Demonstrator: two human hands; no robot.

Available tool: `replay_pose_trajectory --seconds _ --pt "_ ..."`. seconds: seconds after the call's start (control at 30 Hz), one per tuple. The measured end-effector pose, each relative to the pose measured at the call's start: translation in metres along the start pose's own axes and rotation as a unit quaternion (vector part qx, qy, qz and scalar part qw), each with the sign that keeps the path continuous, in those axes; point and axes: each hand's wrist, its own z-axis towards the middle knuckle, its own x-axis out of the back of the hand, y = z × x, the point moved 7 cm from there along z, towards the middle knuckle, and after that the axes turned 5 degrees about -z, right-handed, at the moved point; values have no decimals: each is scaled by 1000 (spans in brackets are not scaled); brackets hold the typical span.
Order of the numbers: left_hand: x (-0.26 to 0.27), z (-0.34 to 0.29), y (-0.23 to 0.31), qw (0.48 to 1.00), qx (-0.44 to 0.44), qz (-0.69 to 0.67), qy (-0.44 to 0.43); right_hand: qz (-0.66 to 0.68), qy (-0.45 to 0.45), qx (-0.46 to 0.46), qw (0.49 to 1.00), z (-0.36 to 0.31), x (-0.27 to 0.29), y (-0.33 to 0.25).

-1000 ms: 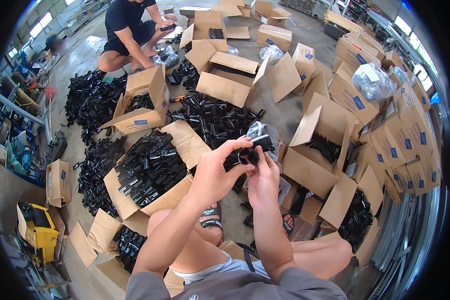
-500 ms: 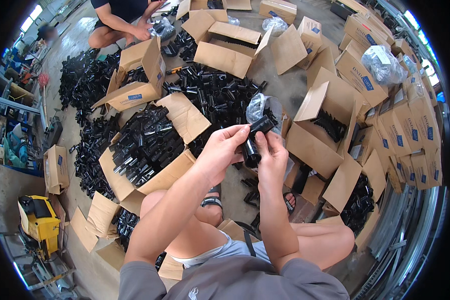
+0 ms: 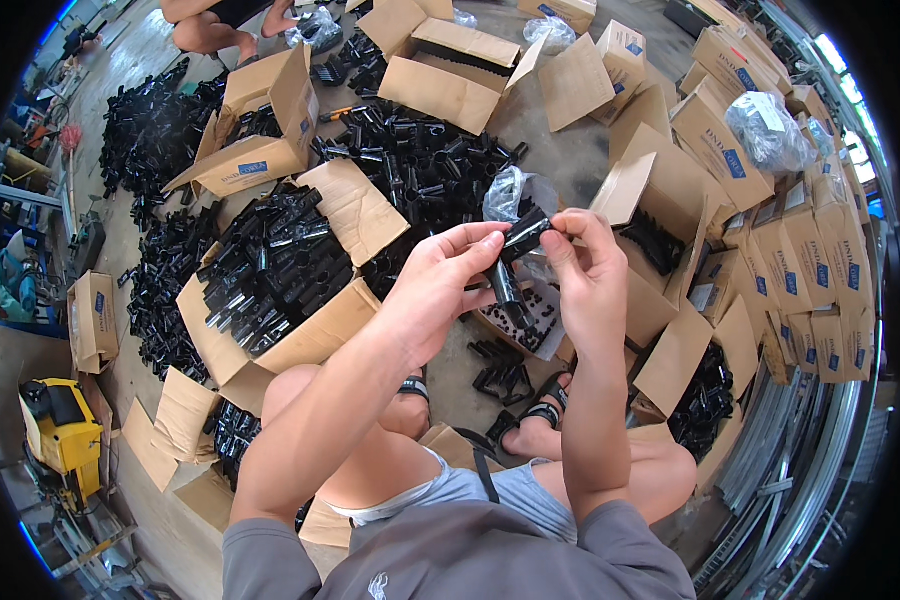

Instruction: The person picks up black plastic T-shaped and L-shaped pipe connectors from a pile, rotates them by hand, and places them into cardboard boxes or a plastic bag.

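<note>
In front of me I hold up a glossy black T-shaped pipe fitting (image 3: 510, 292), its longer tube pointing down. My left hand (image 3: 435, 275) is closed on it, with thumb and fingers gripping near where the tubes join. At the right end of the cross tube, the fingertips of my right hand (image 3: 592, 262) are pinched together; whether a small part sits between them is hidden. Just below the fitting lies a pale container (image 3: 550, 345) with many tiny black pieces. A few more black fittings (image 3: 500, 372) rest on the floor by my feet.
An open carton (image 3: 315, 325) full of black fittings stands at my left, beside large loose heaps (image 3: 430, 185). Another open carton (image 3: 650, 215) is at my right, near stacked closed boxes (image 3: 810, 260) and metal profiles (image 3: 780, 500). A person (image 3: 215, 30) sits at the far left.
My right hand has shifted right and up, from wrapping the fitting's lower tube to pinching at the cross tube's end. The fitting has turned, and the container of tiny pieces now shows.
</note>
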Motion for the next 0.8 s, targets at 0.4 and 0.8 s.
replay_pose_trajectory --seconds 0.4,0.8 --pt "6 -1 -2 999 0 -13 47 119 -50 -95 987 -1 -12 29" --pt "13 0 20 988 -105 -10 112 -306 -39 -282 908 -55 59 326"
